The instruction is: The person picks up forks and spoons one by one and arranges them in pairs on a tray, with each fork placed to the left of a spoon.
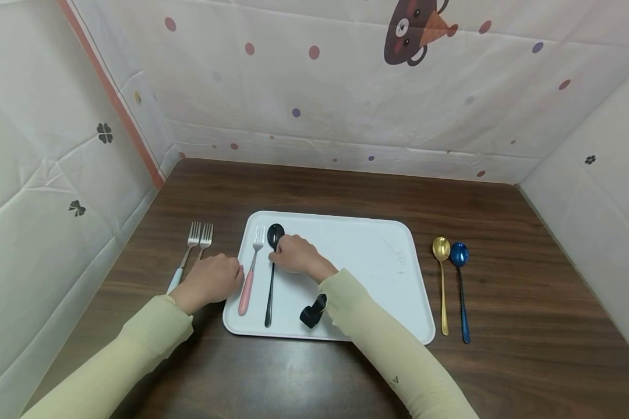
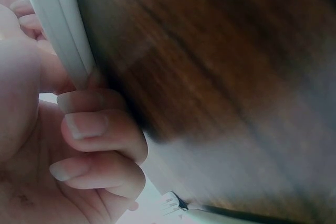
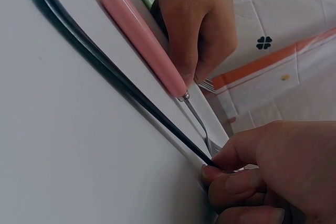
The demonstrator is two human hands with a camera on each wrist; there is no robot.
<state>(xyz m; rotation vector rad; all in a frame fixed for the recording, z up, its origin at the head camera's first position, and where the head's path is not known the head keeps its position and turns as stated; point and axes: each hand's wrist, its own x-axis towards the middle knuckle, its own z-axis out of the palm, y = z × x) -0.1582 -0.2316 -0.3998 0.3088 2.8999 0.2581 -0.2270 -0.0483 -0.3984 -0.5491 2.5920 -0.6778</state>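
Observation:
My right hand [image 1: 296, 254] pinches a black spoon [image 1: 269, 297] at the neck, just below its bowl, over the left part of a white tray [image 1: 361, 262]. In the right wrist view the spoon's dark handle [image 3: 97, 59] slants away from the fingertips. Left of it a fork with a pink handle [image 1: 246, 294] lies on the tray. My left hand [image 1: 212, 280] grips the tray's left rim; the left wrist view shows curled fingers [image 2: 105, 129] at the white edge [image 2: 60, 19].
Left of the tray lie a fork with a pale blue handle [image 1: 175, 280] and another fork [image 1: 206, 235], partly hidden by the left hand. A gold spoon [image 1: 442, 285] and a blue spoon [image 1: 462, 297] lie right of the tray. Patterned cloth [image 1: 346, 87] surrounds the wooden table [image 1: 513, 279].

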